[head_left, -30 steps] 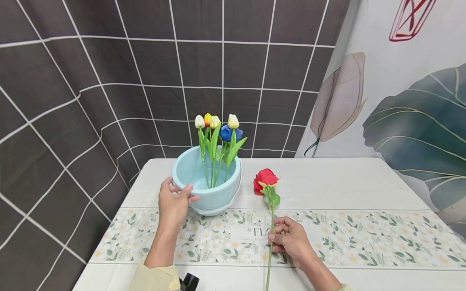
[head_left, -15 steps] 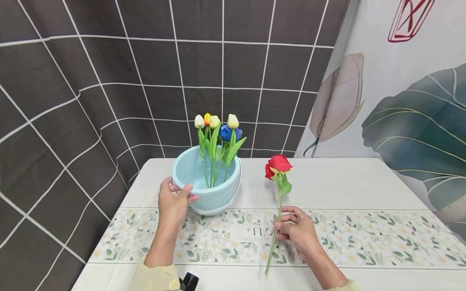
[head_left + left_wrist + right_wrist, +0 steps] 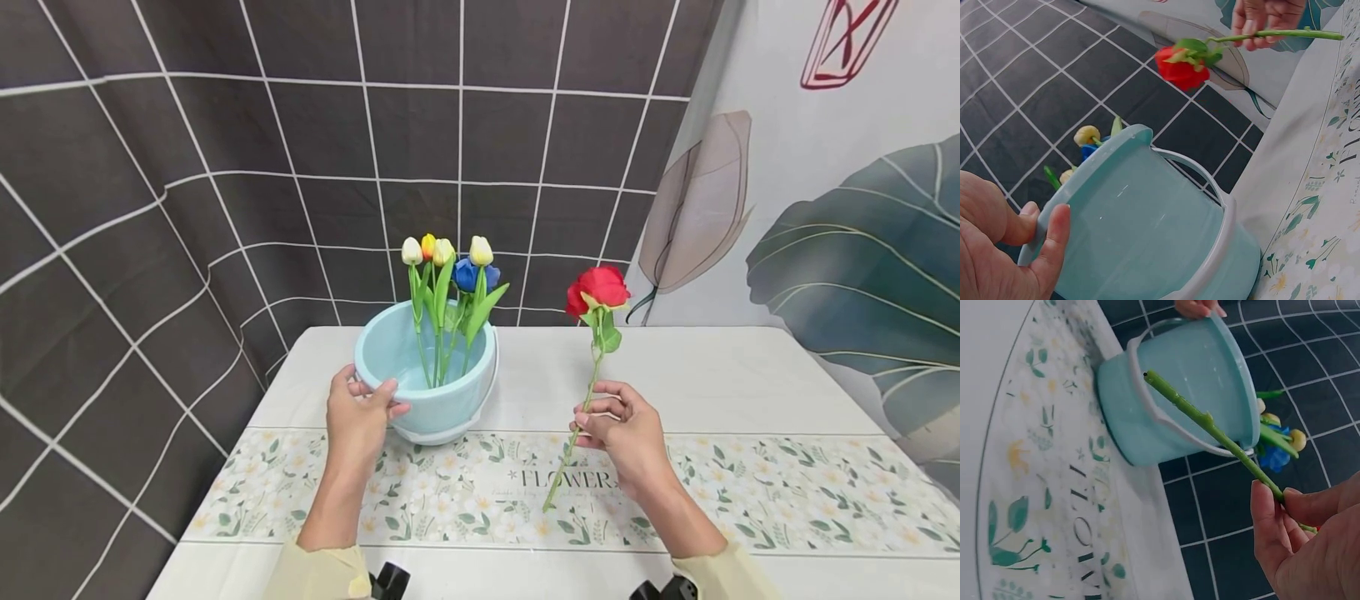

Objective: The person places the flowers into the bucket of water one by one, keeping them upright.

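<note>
A light blue bucket with a white handle stands on the table, left of centre. My left hand grips its near left rim, the thumb on one side of the wall and a finger on the other in the left wrist view. Inside the bucket stand white-yellow tulips, an orange-yellow tulip and a blue flower. To the right, my right hand pinches the green stem of a red rose between thumb and fingers. The rose is raised and tilted, bloom up, its stem end pointing down-left.
The white table carries a floral printed band lettered FLOWER. A dark grid-patterned curtain hangs behind and to the left. A pale curtain with leaf prints hangs at the right. Black wrist mounts show at the bottom.
My right hand has lifted the rose off the table, moving it up and slightly right, with the stem tilting more. The left hand and bucket have stayed put.
</note>
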Action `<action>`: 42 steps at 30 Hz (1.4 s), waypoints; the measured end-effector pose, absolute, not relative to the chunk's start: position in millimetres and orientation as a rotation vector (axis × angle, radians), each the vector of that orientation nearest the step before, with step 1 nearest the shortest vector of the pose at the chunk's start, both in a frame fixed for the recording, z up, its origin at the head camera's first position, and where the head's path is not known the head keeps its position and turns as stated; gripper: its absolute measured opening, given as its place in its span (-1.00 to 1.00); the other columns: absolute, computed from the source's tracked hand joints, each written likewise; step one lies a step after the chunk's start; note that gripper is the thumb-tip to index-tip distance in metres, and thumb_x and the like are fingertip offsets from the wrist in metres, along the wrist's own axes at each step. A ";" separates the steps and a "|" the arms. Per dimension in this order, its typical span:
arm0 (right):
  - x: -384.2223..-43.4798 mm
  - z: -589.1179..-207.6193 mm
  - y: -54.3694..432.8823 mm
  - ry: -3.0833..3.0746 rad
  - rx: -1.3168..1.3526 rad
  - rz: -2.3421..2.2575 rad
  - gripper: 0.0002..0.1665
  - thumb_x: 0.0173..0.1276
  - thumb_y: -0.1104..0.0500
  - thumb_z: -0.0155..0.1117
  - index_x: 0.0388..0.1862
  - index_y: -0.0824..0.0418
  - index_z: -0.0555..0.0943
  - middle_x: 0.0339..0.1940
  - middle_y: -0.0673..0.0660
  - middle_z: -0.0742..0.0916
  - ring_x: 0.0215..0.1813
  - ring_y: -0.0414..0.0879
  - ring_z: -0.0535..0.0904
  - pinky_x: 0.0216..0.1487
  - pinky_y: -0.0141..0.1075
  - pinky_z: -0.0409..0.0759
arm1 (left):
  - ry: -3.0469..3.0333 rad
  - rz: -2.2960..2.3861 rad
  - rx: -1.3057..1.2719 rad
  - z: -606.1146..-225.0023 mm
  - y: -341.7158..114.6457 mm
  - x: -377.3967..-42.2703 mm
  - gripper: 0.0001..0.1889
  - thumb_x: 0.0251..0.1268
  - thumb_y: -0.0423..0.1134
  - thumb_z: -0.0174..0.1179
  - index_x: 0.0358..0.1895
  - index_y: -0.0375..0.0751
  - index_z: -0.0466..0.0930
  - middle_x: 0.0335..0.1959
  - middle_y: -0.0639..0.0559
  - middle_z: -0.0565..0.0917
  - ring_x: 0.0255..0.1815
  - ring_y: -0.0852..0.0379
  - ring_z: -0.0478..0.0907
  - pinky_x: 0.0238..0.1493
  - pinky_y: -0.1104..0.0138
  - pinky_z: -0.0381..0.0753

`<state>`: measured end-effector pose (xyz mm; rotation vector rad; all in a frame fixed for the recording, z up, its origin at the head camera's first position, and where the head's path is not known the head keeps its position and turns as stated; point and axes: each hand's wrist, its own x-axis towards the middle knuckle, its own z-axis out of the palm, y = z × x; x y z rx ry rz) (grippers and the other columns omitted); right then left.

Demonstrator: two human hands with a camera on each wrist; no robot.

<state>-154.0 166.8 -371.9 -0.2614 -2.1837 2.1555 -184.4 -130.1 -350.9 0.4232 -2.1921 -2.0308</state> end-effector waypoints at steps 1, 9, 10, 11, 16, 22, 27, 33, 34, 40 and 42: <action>-155.2 -370.4 165.9 -2.188 -0.252 2.151 -0.48 0.31 0.50 0.14 0.22 0.29 0.31 -0.26 0.11 0.66 -0.26 -0.11 0.69 -0.18 -0.21 0.82 | -2.192 -2.030 0.425 -350.9 -130.1 -184.4 -0.26 0.44 -0.34 0.07 0.53 -0.23 -0.16 0.04 -0.20 0.29 -0.37 0.22 0.66 -0.17 0.50 0.76; -171.5 -348.9 149.8 -2.113 -0.101 2.150 -0.50 0.30 0.52 0.15 0.19 0.31 0.33 -0.27 0.14 0.66 -0.27 -0.11 0.69 -0.17 -0.19 0.82 | -2.199 -2.018 0.426 -351.1 -130.4 -184.9 -0.26 0.43 -0.34 0.07 0.53 -0.24 -0.16 0.03 -0.20 0.28 -0.37 0.22 0.66 -0.17 0.50 0.76; -174.5 -345.1 147.3 -2.103 -0.075 2.144 -0.50 0.30 0.52 0.15 0.19 0.31 0.33 -0.28 0.14 0.66 -0.28 -0.12 0.70 -0.18 -0.19 0.82 | -2.199 -2.017 0.427 -351.1 -130.4 -185.0 -0.26 0.43 -0.34 0.07 0.53 -0.23 -0.15 0.03 -0.20 0.29 -0.38 0.22 0.66 -0.18 0.49 0.76; -177.7 -341.4 144.9 -2.090 -0.047 2.139 -0.50 0.29 0.53 0.15 0.18 0.31 0.34 -0.28 0.14 0.66 -0.29 -0.11 0.70 -0.19 -0.19 0.82 | -2.199 -2.018 0.429 -351.0 -130.4 -185.0 -0.26 0.43 -0.34 0.07 0.53 -0.23 -0.15 0.03 -0.20 0.28 -0.38 0.22 0.66 -0.18 0.49 0.76; -190.7 -324.2 134.8 -2.029 0.056 2.124 -0.48 0.27 0.56 0.17 0.17 0.28 0.34 -0.30 0.11 0.66 -0.32 -0.12 0.71 -0.23 -0.21 0.82 | -2.201 -2.019 0.430 -350.9 -130.5 -185.2 -0.26 0.43 -0.34 0.07 0.53 -0.22 -0.15 0.04 -0.20 0.29 -0.37 0.22 0.66 -0.18 0.49 0.76; -201.4 -312.7 127.0 -1.941 0.095 2.152 -0.49 0.25 0.60 0.15 0.12 0.27 0.34 -0.32 0.08 0.66 -0.34 -0.15 0.70 -0.26 -0.23 0.82 | -2.194 -2.025 0.408 -351.2 -131.1 -185.2 -0.27 0.43 -0.35 0.07 0.53 -0.24 -0.15 0.03 -0.21 0.28 -0.36 0.20 0.67 -0.16 0.49 0.76; -212.5 -306.4 123.7 -1.829 0.110 2.188 -0.50 0.24 0.61 0.15 0.10 0.33 0.32 -0.34 0.09 0.67 -0.36 -0.14 0.70 -0.27 -0.24 0.82 | -2.195 -2.023 0.403 -351.6 -130.8 -184.9 -0.26 0.43 -0.34 0.07 0.52 -0.24 -0.15 0.03 -0.21 0.28 -0.36 0.20 0.67 -0.16 0.48 0.76; -228.8 -301.0 115.4 -1.760 0.134 2.186 -0.51 0.22 0.60 0.19 0.05 0.26 0.34 -0.37 0.09 0.66 -0.36 -0.10 0.71 -0.27 -0.22 0.83 | -2.198 -2.020 0.407 -351.6 -131.0 -183.7 -0.26 0.43 -0.34 0.07 0.53 -0.24 -0.15 0.03 -0.20 0.27 -0.34 0.19 0.66 -0.15 0.49 0.75; -231.2 -300.3 113.2 -1.754 0.142 2.181 -0.50 0.22 0.60 0.20 0.03 0.25 0.34 -0.37 0.09 0.66 -0.36 -0.10 0.71 -0.27 -0.22 0.83 | -2.196 -2.023 0.406 -351.7 -130.9 -183.6 -0.26 0.43 -0.35 0.07 0.53 -0.24 -0.15 0.03 -0.20 0.27 -0.34 0.19 0.66 -0.15 0.49 0.75; -242.8 -298.1 96.2 -1.717 0.203 2.163 -0.49 0.18 0.64 0.20 0.04 0.32 0.35 -0.39 0.10 0.63 -0.39 -0.09 0.69 -0.31 -0.21 0.83 | -2.180 -2.029 0.399 -352.3 -129.8 -184.1 -0.27 0.42 -0.37 0.07 0.52 -0.25 -0.13 0.03 -0.21 0.27 -0.36 0.19 0.66 -0.16 0.48 0.76; -246.0 -299.1 90.0 -1.736 0.219 2.142 -0.49 0.18 0.64 0.20 0.04 0.31 0.35 -0.39 0.10 0.61 -0.39 -0.09 0.69 -0.33 -0.23 0.83 | -2.176 -2.029 0.398 -352.0 -129.2 -184.5 -0.28 0.42 -0.38 0.07 0.52 -0.26 -0.13 0.03 -0.22 0.27 -0.36 0.20 0.66 -0.17 0.48 0.76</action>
